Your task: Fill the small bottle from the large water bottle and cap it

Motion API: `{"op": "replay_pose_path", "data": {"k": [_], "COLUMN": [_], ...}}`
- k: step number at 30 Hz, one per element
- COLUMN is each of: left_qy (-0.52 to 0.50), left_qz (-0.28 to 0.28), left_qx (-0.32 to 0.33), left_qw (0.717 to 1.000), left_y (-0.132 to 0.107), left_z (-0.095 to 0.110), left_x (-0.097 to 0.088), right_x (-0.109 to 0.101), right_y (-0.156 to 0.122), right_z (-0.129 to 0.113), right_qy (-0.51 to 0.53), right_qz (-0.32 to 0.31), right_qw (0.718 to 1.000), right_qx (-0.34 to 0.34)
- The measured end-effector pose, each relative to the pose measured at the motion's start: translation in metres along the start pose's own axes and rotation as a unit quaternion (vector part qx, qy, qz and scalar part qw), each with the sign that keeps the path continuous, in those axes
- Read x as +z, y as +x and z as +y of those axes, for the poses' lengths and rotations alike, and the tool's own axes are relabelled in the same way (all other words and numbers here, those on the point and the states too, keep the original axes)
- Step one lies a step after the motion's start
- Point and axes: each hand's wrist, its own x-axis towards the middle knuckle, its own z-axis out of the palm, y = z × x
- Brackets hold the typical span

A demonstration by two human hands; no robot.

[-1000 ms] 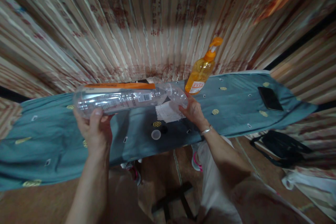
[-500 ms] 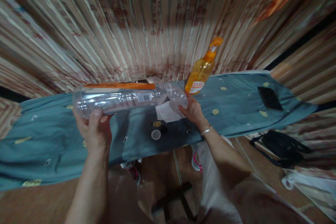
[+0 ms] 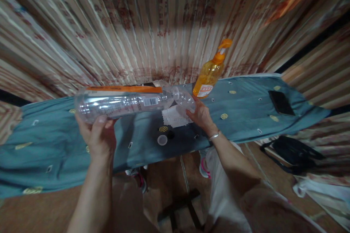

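A large clear plastic bottle (image 3: 128,103) lies sideways in the air over a blue patterned cloth-covered board (image 3: 246,113). My left hand (image 3: 98,133) grips its base end from below, fingers wrapped round it. My right hand (image 3: 201,114) holds the neck end, fingers closed on it. Under the bottle on the cloth lie a white cloth piece (image 3: 175,116), a pale bottle cap (image 3: 162,139) and a small dark cap (image 3: 171,135).
An orange pump bottle (image 3: 210,72) stands at the board's far edge. A black phone (image 3: 280,102) lies on the right end. A black bag (image 3: 294,151) sits on the floor at right. Corrugated metal wall (image 3: 153,25) runs behind. An orange-topped flat pack (image 3: 123,89) lies behind the bottle.
The bottle's base end has drifted slightly left and up with my left hand. Otherwise nothing has visibly changed.
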Motion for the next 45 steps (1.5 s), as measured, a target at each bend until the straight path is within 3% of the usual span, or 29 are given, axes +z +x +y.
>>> {"op": "replay_pose_path", "data": {"k": [45], "left_qy": [-0.002], "left_qz": [0.008], "left_qx": [0.002], "left_qw": [1.0], "left_y": [-0.002], "left_z": [0.0031], "left_x": [-0.0039], "right_x": [-0.0013], "right_y": [0.0001], "right_z": [-0.0034], "right_qy": [-0.006], "right_qz": [-0.007], "right_qw": [1.0], "right_qx": [0.01]}}
